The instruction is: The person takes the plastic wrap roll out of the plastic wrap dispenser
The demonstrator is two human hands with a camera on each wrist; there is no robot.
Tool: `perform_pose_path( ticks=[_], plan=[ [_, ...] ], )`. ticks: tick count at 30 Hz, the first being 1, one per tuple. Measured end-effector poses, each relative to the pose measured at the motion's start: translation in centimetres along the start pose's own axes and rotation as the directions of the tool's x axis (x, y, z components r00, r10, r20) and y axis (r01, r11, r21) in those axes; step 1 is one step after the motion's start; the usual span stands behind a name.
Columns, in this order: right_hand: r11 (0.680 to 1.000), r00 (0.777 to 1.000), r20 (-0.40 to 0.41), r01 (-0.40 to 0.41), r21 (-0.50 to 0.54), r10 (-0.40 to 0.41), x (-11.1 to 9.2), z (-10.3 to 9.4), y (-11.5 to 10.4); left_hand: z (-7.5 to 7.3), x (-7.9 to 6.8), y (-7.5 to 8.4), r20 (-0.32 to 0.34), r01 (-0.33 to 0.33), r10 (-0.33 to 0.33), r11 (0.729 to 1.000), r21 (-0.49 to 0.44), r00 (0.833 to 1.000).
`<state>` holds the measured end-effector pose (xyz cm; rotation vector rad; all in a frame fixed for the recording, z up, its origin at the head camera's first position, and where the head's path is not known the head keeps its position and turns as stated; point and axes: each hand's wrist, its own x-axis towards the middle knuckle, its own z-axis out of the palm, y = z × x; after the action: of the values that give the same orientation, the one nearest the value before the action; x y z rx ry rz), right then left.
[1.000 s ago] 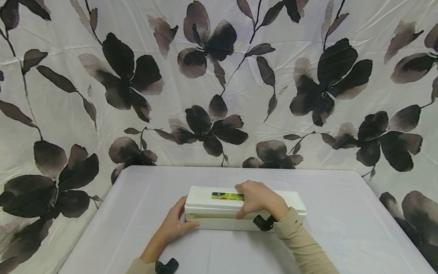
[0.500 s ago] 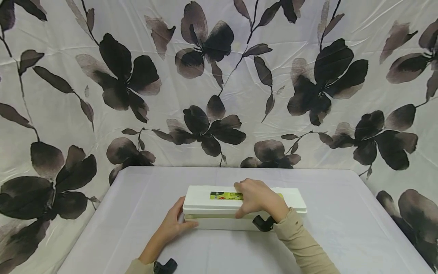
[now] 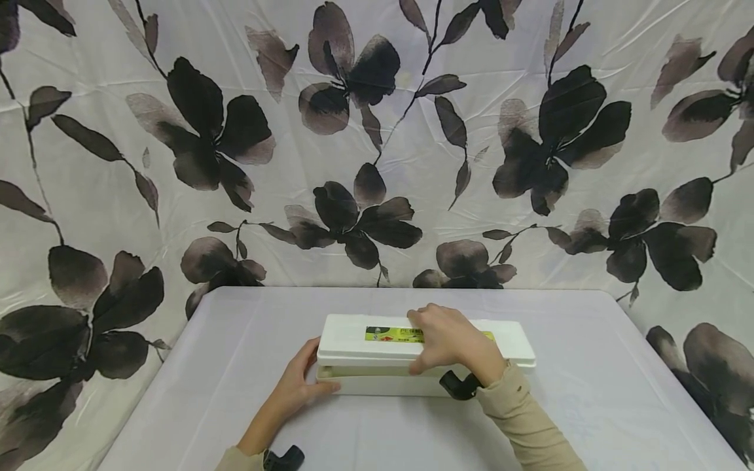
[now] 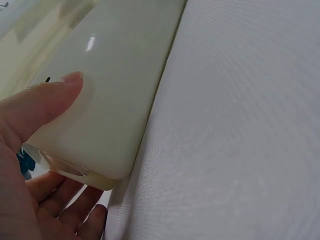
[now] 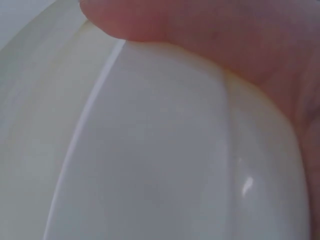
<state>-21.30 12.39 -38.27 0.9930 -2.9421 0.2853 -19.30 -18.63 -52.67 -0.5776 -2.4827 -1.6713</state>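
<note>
The white box [image 3: 389, 387] is seen on the table [image 3: 277, 320], its left end gripped by the left hand [image 3: 298, 386]; the lid [image 3: 347, 335], slightly raised along the near side, is gripped from above by the right hand [image 3: 452, 340].

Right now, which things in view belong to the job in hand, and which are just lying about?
Part of the job, it seems:
box, on the table
lid, raised at the front
left hand, holding the box's left end
right hand, gripping the lid

Just around it:
floral sheet behind
black wrist mounts

I see nothing loose lying about.
</note>
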Motion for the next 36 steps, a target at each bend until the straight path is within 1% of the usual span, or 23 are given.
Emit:
perform_pose_path(
  ticks=[4,10,20,27,36],
  plan=[
    [1.000,1.000,-0.006,0.001,-0.006,-0.001,-0.3,-0.2,0.1,0.0,0.0,-0.2,0.005,0.007,-0.007,1.000,-0.002,1.000],
    [1.000,1.000,-0.009,0.000,-0.014,0.000,-0.7,-0.4,0.4,0.1,0.0,-0.3,0.006,-0.010,0.010,1.000,0.009,1.000],
    [1.000,1.000,-0.008,-0.022,-0.001,0.022,-1.5,-0.9,1.3,0.0,0.0,-0.1,0.002,-0.014,0.014,0.999,-0.030,1.000],
    [1.000,1.000,-0.015,-0.023,-0.003,0.023,-2.1,-1.4,2.1,0.1,0.0,-0.2,-0.001,-0.010,0.010,1.000,-0.023,1.000],
    [0.999,0.999,-0.017,-0.041,-0.010,0.041,-2.8,-2.0,2.9,-0.1,0.0,-0.3,-0.003,-0.006,0.006,0.999,-0.048,1.000]
  ],
)
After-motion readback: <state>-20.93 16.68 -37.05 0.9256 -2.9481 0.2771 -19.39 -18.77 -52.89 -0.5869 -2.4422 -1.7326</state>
